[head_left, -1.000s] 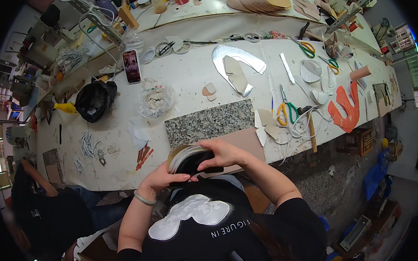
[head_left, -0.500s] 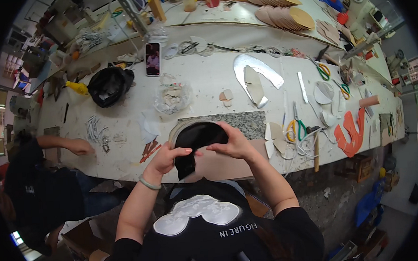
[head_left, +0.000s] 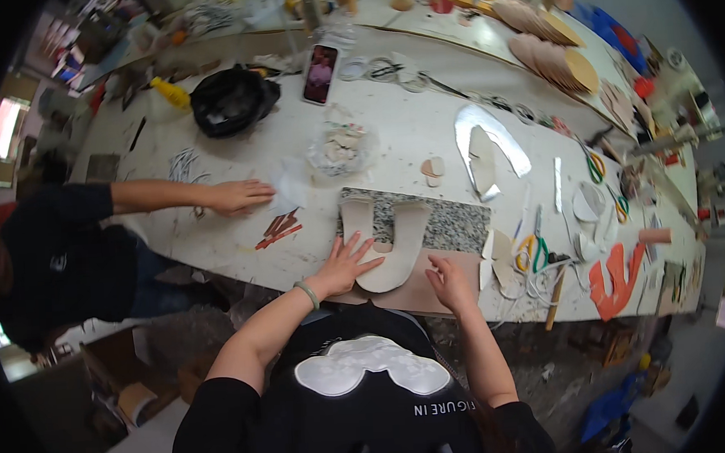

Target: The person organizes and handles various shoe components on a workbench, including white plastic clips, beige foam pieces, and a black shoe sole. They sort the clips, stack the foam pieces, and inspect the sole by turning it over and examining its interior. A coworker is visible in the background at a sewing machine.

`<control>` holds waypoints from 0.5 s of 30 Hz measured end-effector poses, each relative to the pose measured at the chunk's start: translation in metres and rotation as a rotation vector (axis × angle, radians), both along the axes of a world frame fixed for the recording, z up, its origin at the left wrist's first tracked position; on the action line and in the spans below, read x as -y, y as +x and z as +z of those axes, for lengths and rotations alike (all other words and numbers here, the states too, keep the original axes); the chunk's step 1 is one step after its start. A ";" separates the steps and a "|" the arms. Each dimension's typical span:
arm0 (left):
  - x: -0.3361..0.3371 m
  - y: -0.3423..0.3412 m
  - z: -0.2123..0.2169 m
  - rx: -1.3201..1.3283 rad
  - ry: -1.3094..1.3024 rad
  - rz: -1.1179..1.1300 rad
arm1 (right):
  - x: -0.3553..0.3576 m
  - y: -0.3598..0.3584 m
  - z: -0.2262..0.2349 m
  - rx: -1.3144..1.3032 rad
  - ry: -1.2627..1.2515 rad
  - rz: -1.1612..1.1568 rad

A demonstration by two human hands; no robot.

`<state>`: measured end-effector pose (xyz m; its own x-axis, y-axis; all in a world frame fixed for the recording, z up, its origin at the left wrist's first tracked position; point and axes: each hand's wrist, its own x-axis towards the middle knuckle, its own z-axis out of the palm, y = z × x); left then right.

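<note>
A beige U-shaped piece of shoe-upper material [head_left: 409, 244] lies with its pale side up and its two arms pointing away from me. Its far part rests on a speckled granite slab [head_left: 465, 219], its curved near end on a brown board [head_left: 469, 263]. My left hand [head_left: 344, 268] is spread on the left part of the piece, fingers stretched. To the right of the curve, my right hand [head_left: 451, 286] hovers over or near the board, fingers apart and holding nothing; it does not appear to touch the piece.
At left a co-worker's hand [head_left: 242, 197] reaches over the table beside white sheets and brown strips [head_left: 279, 227]. Beyond the slab are a plastic bag of scraps [head_left: 342, 150] and a phone [head_left: 320, 74]. Scissors [head_left: 539, 246] and an orange cut-out [head_left: 607, 287] lie at right.
The U-shaped piece, held bent in both hands with its black side showing, now lies flat, pale side up. My right hand has let go. The co-worker's hand has reached further right.
</note>
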<state>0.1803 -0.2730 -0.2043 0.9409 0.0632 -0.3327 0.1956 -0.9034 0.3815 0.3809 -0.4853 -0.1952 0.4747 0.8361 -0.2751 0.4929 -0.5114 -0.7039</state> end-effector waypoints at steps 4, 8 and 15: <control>-0.027 -0.014 -0.017 0.224 -0.060 0.425 | -0.032 -0.035 0.011 -0.129 -0.021 0.057; -0.089 -0.010 0.006 -0.129 -0.421 1.049 | -0.053 -0.056 0.006 -0.207 -0.052 0.094; -0.130 -0.011 -0.048 -0.300 -0.033 0.956 | -0.052 -0.069 -0.002 -0.068 -0.256 0.237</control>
